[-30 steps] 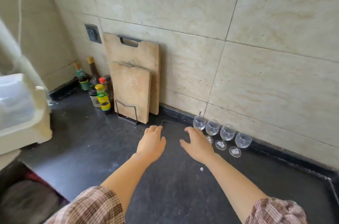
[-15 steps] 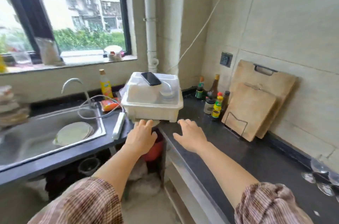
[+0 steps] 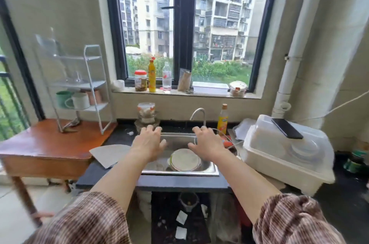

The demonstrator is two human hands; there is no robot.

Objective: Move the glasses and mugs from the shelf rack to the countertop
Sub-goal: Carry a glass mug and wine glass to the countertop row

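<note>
Both of the person's arms reach out over the stainless steel sink [image 3: 207, 166]. The left hand [image 3: 148, 142] and right hand [image 3: 205, 143] are spread wide, fingers splayed, holding nothing. The green and white ceramic mugs [image 3: 74, 99] sit on the white wire shelf rack [image 3: 93, 87] atop the wooden side table [image 3: 46, 145], well apart to the left; a clear glass [image 3: 77, 76] stands one tier higher.
</note>
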